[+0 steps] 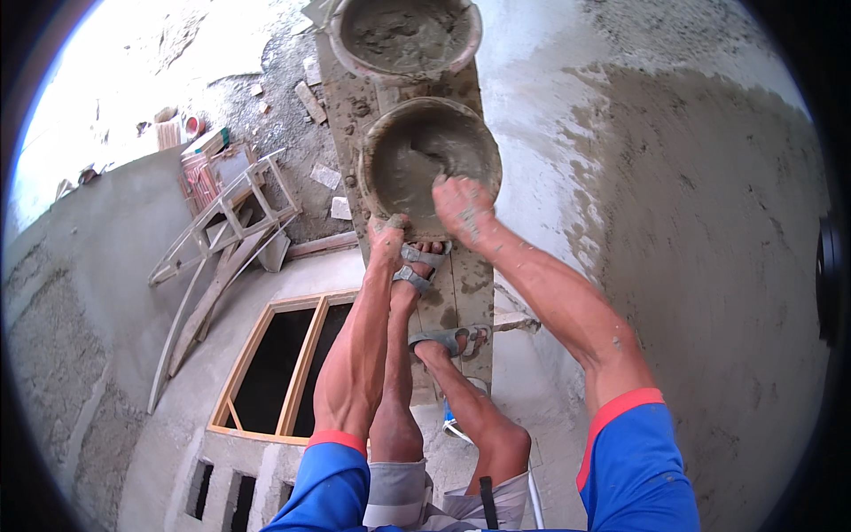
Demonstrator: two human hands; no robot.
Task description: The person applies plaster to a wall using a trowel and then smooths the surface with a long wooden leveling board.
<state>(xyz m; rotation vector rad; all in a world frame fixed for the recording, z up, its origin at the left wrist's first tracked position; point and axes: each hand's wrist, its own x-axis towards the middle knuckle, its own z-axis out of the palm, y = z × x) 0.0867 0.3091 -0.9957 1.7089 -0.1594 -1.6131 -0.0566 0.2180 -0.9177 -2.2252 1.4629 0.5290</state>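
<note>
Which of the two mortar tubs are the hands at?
The nearer tub: the left hand is at its rim, the right hand over its near side. No hand touches the farther tub.

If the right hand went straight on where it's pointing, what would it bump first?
Probably the mortar in the nearer bucket, though how far the right hand is above it is hard to tell.

I've got the round tub (403, 124) at twelve o'clock in my view, standing upright, mouth open toward me, its rim crusted with dried grey. And look inside: grey mortar (401, 179), wet and fairly smooth toward nine o'clock, broken by a dark, ragged furrow near the middle! It lies below the rim, with grey smears coating the wall above.
</note>
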